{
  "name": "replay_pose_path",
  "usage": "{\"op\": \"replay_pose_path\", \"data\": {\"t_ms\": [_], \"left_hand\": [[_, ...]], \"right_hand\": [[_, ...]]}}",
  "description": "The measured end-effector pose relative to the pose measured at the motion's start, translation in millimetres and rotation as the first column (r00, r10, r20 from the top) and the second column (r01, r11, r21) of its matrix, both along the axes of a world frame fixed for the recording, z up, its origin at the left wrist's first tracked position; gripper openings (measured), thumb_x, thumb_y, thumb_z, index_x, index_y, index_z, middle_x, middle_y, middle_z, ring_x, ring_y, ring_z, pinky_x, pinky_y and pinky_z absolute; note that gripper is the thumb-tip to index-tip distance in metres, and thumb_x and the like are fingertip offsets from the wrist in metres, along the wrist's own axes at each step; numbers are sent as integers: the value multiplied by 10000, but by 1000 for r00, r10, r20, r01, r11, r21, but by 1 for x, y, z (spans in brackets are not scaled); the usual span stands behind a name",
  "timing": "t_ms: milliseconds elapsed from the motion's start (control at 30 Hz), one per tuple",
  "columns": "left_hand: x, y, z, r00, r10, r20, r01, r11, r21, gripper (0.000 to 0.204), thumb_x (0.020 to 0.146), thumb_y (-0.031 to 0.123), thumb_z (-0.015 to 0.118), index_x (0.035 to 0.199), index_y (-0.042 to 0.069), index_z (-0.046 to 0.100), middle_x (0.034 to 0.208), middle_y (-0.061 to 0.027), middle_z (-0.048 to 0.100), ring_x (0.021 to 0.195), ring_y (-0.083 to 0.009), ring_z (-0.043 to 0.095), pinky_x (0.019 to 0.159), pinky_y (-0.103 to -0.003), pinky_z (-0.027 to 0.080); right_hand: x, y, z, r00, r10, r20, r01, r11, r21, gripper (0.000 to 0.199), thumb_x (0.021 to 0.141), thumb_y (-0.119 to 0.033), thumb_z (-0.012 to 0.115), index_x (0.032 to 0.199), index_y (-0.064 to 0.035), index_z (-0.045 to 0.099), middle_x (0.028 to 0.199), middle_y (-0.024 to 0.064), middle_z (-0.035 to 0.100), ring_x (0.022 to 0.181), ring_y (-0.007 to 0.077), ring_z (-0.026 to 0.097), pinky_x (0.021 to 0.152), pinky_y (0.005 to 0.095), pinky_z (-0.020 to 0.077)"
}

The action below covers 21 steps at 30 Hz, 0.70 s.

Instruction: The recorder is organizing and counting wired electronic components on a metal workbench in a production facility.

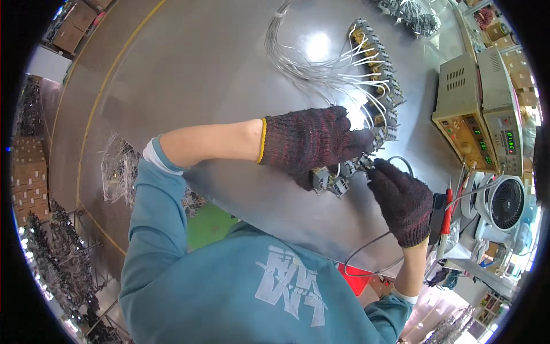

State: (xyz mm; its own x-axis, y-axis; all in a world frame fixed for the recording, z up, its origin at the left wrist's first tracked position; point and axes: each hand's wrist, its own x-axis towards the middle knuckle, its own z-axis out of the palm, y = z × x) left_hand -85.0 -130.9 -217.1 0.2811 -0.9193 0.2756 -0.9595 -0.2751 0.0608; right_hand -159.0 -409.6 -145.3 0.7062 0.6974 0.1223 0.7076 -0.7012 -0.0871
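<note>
On the metal tabletop lies a curved row of small wired electrical parts point(375, 63), dark and yellowish, with white leads point(309, 74) gathered toward the far side. My left hand point(315, 137), in a dark knitted glove with a yellow cuff, reaches across from the left. Its fingers curl over the near end of the row, around a few grey block-shaped parts point(329, 182). To the right, my right hand point(404, 200), gloved alike, has its fingers closed close to those parts. A thin grey cable point(366, 243) loops by it; what its fingertips hold is hidden.
Two bench instruments point(478, 120) with lit displays stand at the right. Nearer are a red-handled tool point(447, 212) and a small white fan point(507, 200). Another heap of parts point(409, 17) lies at the far edge. Cardboard boxes point(30, 178) are stacked at the left.
</note>
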Motion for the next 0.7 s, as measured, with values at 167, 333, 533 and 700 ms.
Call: {"op": "replay_pose_path", "data": {"t_ms": [167, 333, 533, 700], "left_hand": [[4, -14, 20, 999, 42, 35, -39, 998, -58, 899, 691, 514, 839, 1388, -4, 609, 1352, -170, 597, 983, -326, 630, 908, -446, 500], [21, -25, 13, 999, 19, 39, -14, 991, -132, 937, 683, 552, 875, 1392, 1, 603, 1390, -190, 597, 1025, -336, 637, 927, -463, 494], [24, -33, 16, 997, 71, 14, -70, 996, -45, 874, 686, 568, 834, 1354, 32, 660, 1525, -155, 554, 995, -299, 622, 880, -453, 504], [31, -35, 2, 999, 27, -44, -32, 993, -116, 900, 673, 570, 859, 1372, 36, 664, 1492, -160, 587, 939, -324, 628, 873, -459, 503]], "right_hand": [[-12, 0, 5, 936, -255, -241, 336, 848, 411, 245, 877, -17, 819, 1112, -77, 781, 1212, 117, 779, 948, 353, 774, 806, 401, 632], [-1, 3, 2, 946, -239, -218, 305, 885, 353, 276, 882, 5, 807, 1142, -81, 779, 1208, 137, 772, 977, 345, 775, 832, 391, 628], [11, -10, -1, 993, -113, -30, 116, 986, 122, 377, 825, -35, 844, 1185, -131, 789, 1200, 115, 782, 939, 320, 784, 780, 389, 631], [14, -12, 2, 998, -42, 40, 42, 999, 17, 366, 816, -32, 853, 1167, -116, 795, 1214, 107, 787, 936, 300, 790, 785, 384, 638]]}}
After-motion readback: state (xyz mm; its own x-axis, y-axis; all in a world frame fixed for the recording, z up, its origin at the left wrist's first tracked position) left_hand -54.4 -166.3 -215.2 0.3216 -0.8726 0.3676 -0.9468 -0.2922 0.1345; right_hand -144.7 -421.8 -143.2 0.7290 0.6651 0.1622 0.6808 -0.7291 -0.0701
